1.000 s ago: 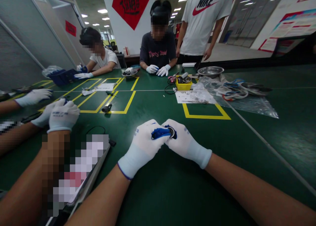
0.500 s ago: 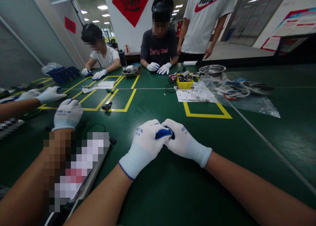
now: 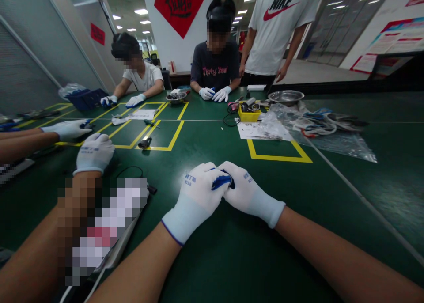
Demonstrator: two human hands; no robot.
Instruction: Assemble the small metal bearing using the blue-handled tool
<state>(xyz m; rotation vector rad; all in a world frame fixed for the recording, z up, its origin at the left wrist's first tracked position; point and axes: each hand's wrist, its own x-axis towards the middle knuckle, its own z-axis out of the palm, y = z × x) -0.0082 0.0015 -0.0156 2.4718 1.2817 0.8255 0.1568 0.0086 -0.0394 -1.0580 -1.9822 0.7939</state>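
Note:
My left hand (image 3: 201,190), in a white glove with a blue palm, is closed, its fingertips meeting those of my right hand (image 3: 247,190) above the green table (image 3: 215,259). The right hand wears the same kind of glove and is curled shut too. Whatever lies between the fingers is mostly hidden; only a small dark gap with a thin edge shows at the fingertips. Beyond the hands, yellow tape (image 3: 281,158) marks a rectangle on the table.
A co-worker's gloved hand (image 3: 95,153) rests at the left, near a pixelated item (image 3: 115,223). A black part (image 3: 145,142) lies by yellow tape. Farther back are a yellow bin (image 3: 249,115), a metal bowl (image 3: 285,96), plastic bags (image 3: 351,144) and several people.
The view has shifted slightly. My hands stay together in nearly the same pose. At the far left, a co-worker's gloved hands have moved a little.

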